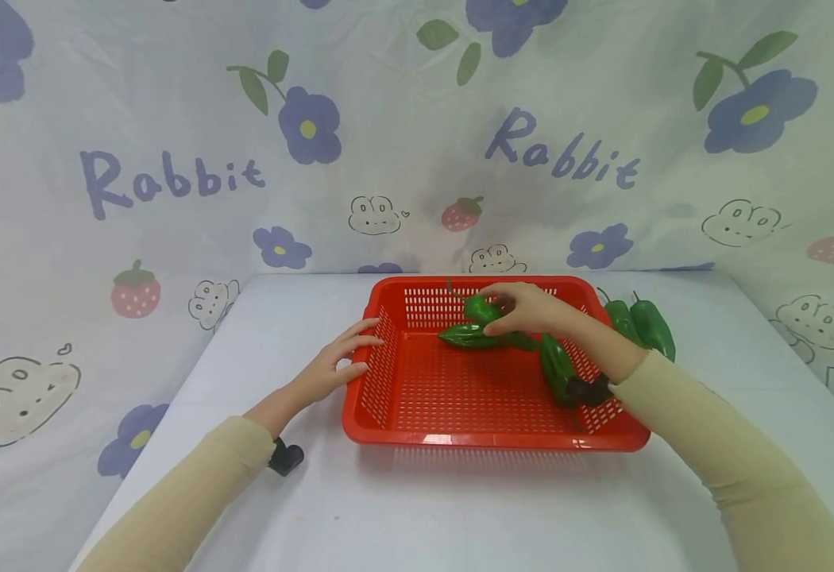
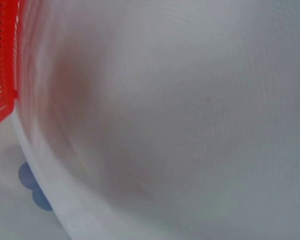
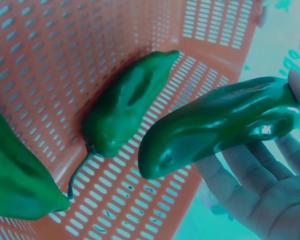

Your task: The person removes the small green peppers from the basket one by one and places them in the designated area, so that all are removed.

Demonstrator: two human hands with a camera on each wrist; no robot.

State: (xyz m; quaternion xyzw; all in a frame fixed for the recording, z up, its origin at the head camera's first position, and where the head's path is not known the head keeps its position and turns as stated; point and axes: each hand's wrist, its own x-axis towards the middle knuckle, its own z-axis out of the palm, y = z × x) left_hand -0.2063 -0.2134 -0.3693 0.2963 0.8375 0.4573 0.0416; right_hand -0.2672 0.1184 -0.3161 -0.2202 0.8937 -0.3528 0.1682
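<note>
My right hand (image 1: 527, 308) grips a green pepper (image 3: 215, 120) above the back part of a red plastic basket (image 1: 496, 439), thumb on one side and fingers on the other. Below it, one green pepper (image 1: 467, 336) lies on the basket floor, partly covered by that hand. Another pepper (image 1: 557, 367) leans along the right wall, close under my right wrist. My left hand (image 1: 331, 367) rests on the basket's left rim, its fingers extended over the edge. In the left wrist view the hand is nearly out of frame, and only the basket's side (image 2: 2, 60) shows.
Two more green peppers, a nearer one (image 1: 623, 319) and an outer one (image 1: 653, 329), lie on the white tabletop (image 1: 424, 508) just right of the basket. A printed cloth (image 1: 388, 159) with rabbits and flowers hangs behind the table.
</note>
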